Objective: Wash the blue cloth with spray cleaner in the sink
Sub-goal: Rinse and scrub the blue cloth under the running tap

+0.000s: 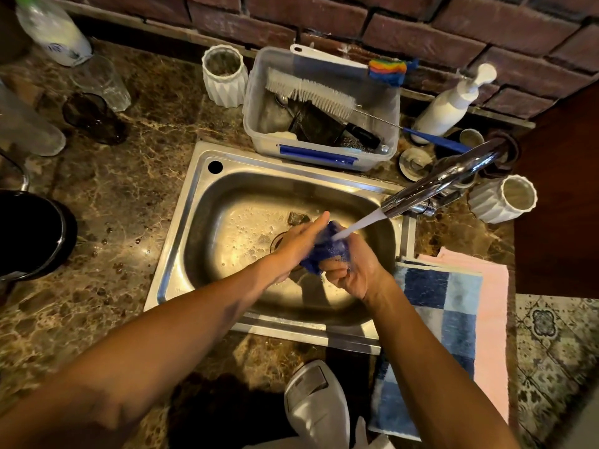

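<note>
Blue cloth (324,251) is wrung under faucet (453,179) stream over sink (181,241) centre | clamped by left hand (301,244) and right hand (353,273) | risk: splashing (countertop wetted).

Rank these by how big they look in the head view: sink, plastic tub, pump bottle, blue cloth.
1. sink
2. plastic tub
3. pump bottle
4. blue cloth, bunched and partly hidden by both hands

Brick wall (421,30) runs along the back, dark red with pale mortar. Brown marbled desk (123,196) below it. Patterned tile floor (551,351) at right; lighting warm and dim.
</note>
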